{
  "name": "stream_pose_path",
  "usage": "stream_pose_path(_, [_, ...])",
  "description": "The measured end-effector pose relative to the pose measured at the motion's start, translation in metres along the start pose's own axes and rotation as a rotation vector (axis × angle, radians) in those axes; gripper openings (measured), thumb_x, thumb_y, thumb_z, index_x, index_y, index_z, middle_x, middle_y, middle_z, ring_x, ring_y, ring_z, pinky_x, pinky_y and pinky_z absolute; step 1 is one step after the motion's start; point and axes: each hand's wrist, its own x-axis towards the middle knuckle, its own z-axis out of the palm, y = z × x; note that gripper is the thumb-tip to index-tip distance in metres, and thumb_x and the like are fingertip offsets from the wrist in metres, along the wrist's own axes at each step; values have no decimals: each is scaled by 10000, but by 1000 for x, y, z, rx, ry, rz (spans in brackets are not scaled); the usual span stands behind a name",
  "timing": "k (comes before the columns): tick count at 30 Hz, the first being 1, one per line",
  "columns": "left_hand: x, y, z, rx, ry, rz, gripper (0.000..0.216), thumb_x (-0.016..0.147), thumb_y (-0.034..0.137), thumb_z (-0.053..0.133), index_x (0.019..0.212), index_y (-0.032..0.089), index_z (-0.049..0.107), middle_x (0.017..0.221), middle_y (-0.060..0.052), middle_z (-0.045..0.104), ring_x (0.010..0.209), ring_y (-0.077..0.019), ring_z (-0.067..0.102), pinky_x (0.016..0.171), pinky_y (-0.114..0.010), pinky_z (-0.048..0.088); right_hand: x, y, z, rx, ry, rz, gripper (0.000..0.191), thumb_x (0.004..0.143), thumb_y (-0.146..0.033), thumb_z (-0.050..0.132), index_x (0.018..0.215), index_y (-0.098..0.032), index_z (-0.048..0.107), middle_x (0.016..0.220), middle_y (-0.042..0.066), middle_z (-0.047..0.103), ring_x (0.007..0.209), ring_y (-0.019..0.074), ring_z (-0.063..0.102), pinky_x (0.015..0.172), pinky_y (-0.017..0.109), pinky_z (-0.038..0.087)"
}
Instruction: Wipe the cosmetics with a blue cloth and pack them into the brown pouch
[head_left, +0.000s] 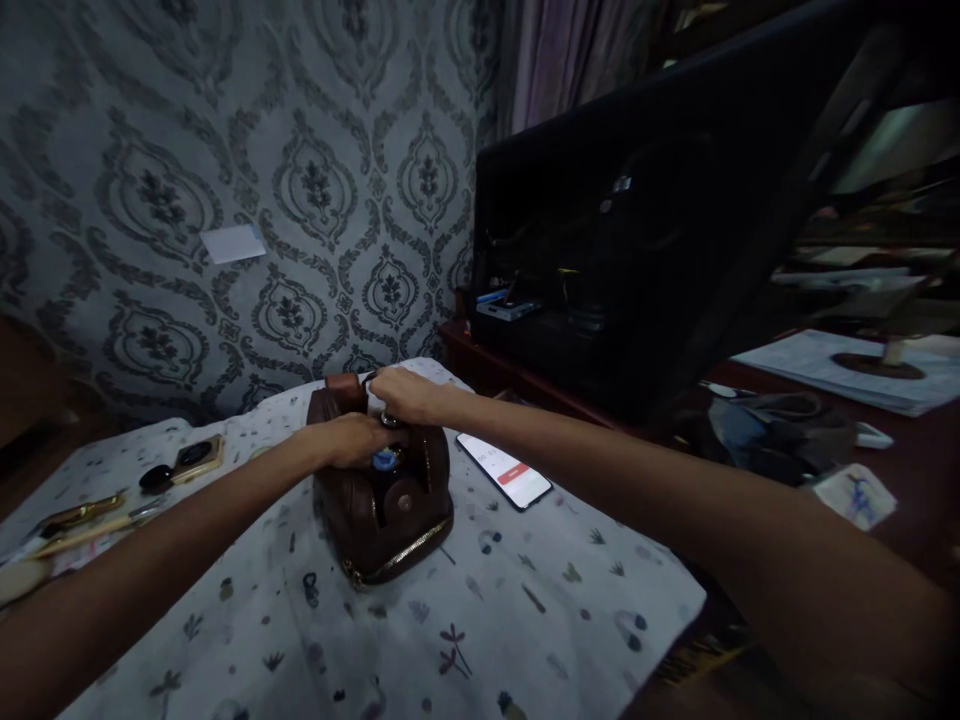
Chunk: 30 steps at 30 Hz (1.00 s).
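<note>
A brown leather handbag (352,525) with a gold zip stands with its top gaping on the patterned white cloth (555,600). My left hand (352,440) reaches into it from the left, its fingertips hidden inside. Beside those fingers, something small and blue (386,459) shows in the bag's mouth. With bent fingers, my right hand (405,396) grips the far upper rim of the bag near its brown strap (343,390). A small whitish patch shows by the right fingertips, too dim to name.
Right of the bag lies a phone (504,470) with a lit screen. A square compact (199,455), a dark rounded item (156,477) and several brushes or slim tools (97,530) are at left. A large black screen (600,260) and papers (810,360) occupy the desk at right.
</note>
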Motion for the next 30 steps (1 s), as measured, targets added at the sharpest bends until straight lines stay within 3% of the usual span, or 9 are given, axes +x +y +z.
stream_pose_path(5, [3, 4, 5, 84, -23, 11, 426, 797, 80, 567, 1179, 251, 646, 1058, -93, 744, 972, -272, 702, 806, -341, 540, -1, -2, -3, 11, -23, 24, 285, 820, -30, 548, 1062, -38, 698, 1054, 198, 711, 958, 255, 659, 748, 288, 459])
stream_pose_path(10, [1, 8, 3, 80, 0, -34, 358, 824, 71, 549, 1103, 247, 687, 1000, -82, 760, 934, -241, 712, 784, -305, 540, 0, -7, -7, 30, -37, 3, 266, 847, -42, 519, 1020, -27, 721, 1008, 208, 723, 901, 253, 670, 719, 291, 452])
stream_pose_path(15, [3, 9, -2, 23, -27, -43, 470, 795, 54, 568, 1174, 312, 672, 1130, -51, 739, 1035, -246, 689, 832, -307, 536, 1, -9, -5, 45, -17, 7, 263, 854, -52, 508, 1004, -34, 724, 996, 206, 722, 859, 238, 669, 708, 288, 451])
stream_pose_path(23, [4, 7, -7, -3, -94, -49, 537, 799, 67, 531, 1230, 370, 638, 1183, -17, 723, 1018, -218, 681, 816, -273, 520, 1, -3, 4, 29, 42, 11, 229, 837, -70, 539, 984, -63, 715, 1009, 184, 708, 870, 236, 664, 679, 272, 443])
stream_pose_path(27, [4, -3, -9, -83, -136, 11, 505, 756, 82, 556, 1182, 332, 658, 1212, -8, 709, 1037, -213, 661, 841, -266, 506, 2, -2, 4, 55, 61, 8, 220, 824, -64, 545, 962, -56, 716, 982, 181, 712, 829, 229, 658, 653, 268, 429])
stream_pose_path(30, [-1, -13, -11, -229, -10, 39, 318, 743, 101, 554, 993, 225, 708, 1045, -15, 743, 900, -182, 658, 780, -226, 495, 1, -2, 0, 74, 50, -14, 199, 835, -82, 550, 943, -58, 717, 949, 166, 720, 812, 221, 653, 655, 265, 423])
